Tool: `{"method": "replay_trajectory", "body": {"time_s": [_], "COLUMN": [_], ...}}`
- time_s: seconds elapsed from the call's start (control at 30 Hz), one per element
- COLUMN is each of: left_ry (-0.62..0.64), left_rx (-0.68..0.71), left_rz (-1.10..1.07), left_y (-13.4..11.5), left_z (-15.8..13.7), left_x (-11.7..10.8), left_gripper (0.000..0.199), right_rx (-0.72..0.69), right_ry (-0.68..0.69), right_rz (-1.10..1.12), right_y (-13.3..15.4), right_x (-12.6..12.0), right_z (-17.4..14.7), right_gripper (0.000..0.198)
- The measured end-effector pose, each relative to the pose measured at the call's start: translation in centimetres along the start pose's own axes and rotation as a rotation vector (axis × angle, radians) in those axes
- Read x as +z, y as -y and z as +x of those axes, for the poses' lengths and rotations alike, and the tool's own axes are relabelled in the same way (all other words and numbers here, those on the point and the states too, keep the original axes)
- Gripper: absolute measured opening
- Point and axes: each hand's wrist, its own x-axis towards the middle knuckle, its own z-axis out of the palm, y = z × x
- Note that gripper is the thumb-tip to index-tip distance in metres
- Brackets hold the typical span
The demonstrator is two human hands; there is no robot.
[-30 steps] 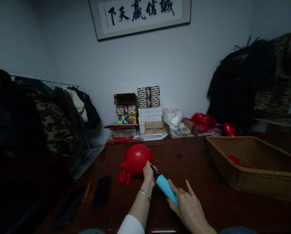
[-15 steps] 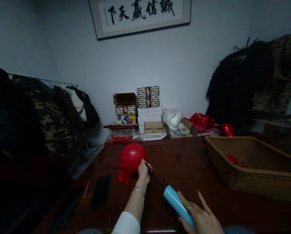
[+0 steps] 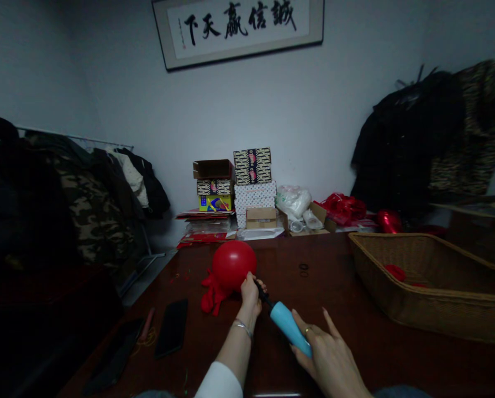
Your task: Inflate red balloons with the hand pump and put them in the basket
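Observation:
My left hand (image 3: pixel 252 293) is closed around the neck of a round, inflated red balloon (image 3: pixel 234 264), where it meets the black nozzle end of a hand pump. The light blue barrel of the balloon pump (image 3: pixel 289 327) slants down toward me, with its black rod mostly inside. Around the barrel's near end curls my right hand (image 3: pixel 330 354), thumb below, with one finger sticking out. Beside the inflated balloon lie several limp red balloons (image 3: pixel 211 296) on the dark wooden table (image 3: pixel 334 309).
A wicker basket (image 3: pixel 430 309) with red pieces inside stands on the right. To the left lie a black phone (image 3: pixel 172 327), a dark flat object (image 3: pixel 114 354) and loose rubber bands (image 3: pixel 145 342). Two dark rings (image 3: pixel 304 267) lie mid-table; boxes (image 3: pixel 253 199) are stacked behind.
My right hand has pushed the pump barrel up and left, so less rod shows. My left hand and the balloon have shifted slightly right.

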Motion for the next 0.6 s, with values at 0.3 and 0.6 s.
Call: {"method": "replay_trajectory", "body": {"time_s": [0.3,0.6], "left_ry": [0.007,0.003], "left_rx": [0.008,0.002], "left_rz": [0.010,-0.002], "left_y": [0.3,-0.5], "left_z": [0.1,0.5], "left_x": [-0.4,-0.8], "left_gripper": [0.025,0.025], "right_rx": [0.020,-0.007], "right_ry": [0.002,0.015], "right_rz": [-0.034,0.035], "right_y": [1.1,0.5], "right_x": [1.0,0.8], "right_z": [1.7,-0.1], "right_gripper": [0.057,0.059]}}
